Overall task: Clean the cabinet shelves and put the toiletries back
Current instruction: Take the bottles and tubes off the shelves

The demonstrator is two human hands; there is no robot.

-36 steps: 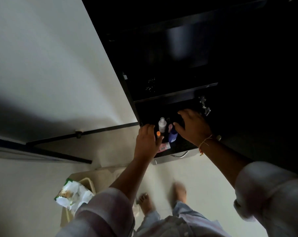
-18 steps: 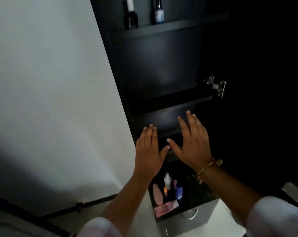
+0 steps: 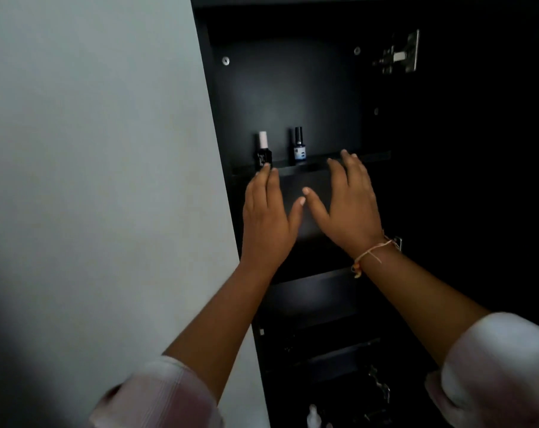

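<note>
Two bottles: small nail-polish-type bottles stand upright on the upper shelf [image 3: 339, 160] of the dark cabinet [image 3: 292, 97], near each other but apart.
White-capped bottle [image 3: 263, 151]: dark squat body, tall pale cap; at the shelf's left end.
Black-capped bottle [image 3: 299, 148]: dark body with a pale blue label, tall black cap; just right of the first.
Handling: likely glass, light, hard and smooth, so breakable if dropped; narrow base, easy to topple.
Where to hold: pinch the squat body or the cap's lower part, lifting straight up.
Left hand [image 3: 266, 217]: fingers straight, holding nothing; fingertips at the shelf edge just below the white-capped bottle, contact unclear.
Right hand [image 3: 348, 205]: flat and spread, empty; fingertips reaching the shelf lip right of the bottles.
Lower shelves: dark, contents hard to make out.
</note>
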